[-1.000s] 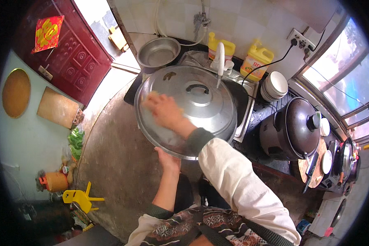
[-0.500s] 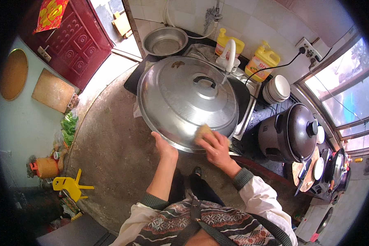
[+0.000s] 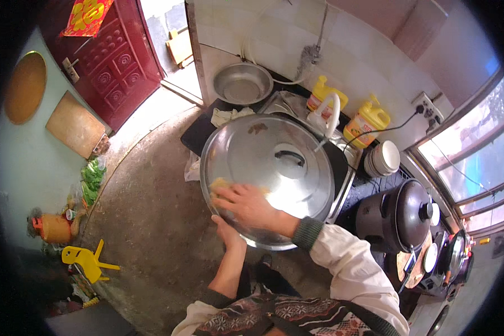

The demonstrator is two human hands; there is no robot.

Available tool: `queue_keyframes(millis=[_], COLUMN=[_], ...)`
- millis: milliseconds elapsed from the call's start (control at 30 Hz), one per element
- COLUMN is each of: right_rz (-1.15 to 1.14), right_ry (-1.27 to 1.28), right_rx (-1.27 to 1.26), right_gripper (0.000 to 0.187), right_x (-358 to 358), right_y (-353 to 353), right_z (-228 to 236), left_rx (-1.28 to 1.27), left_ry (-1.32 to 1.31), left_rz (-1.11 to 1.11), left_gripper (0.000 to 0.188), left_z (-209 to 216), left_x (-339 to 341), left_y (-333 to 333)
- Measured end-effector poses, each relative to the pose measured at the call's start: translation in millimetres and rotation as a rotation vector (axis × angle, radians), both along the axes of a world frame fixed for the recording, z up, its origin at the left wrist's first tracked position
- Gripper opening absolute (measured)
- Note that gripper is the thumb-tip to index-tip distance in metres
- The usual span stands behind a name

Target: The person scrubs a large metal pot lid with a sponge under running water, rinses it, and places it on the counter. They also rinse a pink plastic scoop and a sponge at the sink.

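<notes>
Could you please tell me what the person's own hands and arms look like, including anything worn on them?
The left hand and right hand show no gloves. Both wrists look bare. The left sleeve and right sleeve are loose, wrinkled and off-white, each ending in a dark grey-green cuff that looks ribbed.

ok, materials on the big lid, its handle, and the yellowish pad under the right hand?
Big lid: metal, likely aluminium or stainless steel; smooth, grey, with bright glare.
Handle: probably plastic, maybe coated metal; solid black against the grey.
Yellowish pad: perhaps sponge or cloth; the right hand covers most of it, so unclear.
</notes>
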State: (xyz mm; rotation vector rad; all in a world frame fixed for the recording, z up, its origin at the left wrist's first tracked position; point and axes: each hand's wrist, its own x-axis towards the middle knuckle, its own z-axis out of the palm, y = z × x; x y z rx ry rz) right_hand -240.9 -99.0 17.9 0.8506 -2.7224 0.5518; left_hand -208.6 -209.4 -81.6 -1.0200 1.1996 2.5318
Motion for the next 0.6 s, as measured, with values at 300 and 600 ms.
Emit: queue_keyframes(millis=[300, 600], right_rz=[-0.670, 0.260], right_ry=[-0.330, -0.181], right_rx=[0.240, 0.241], right_gripper=[0.037, 0.029], right_x=[-202, -200], right_y=[147, -22], right_z=[-38, -28], left_rx=[-0.155, -0.173], left_ry=[-0.163, -0.224], left_rz=[-0.060, -0.080], left_gripper=[0.073, 0.073], left_z=[-33, -37], left_x=[-9, -19], left_y=[-31, -36])
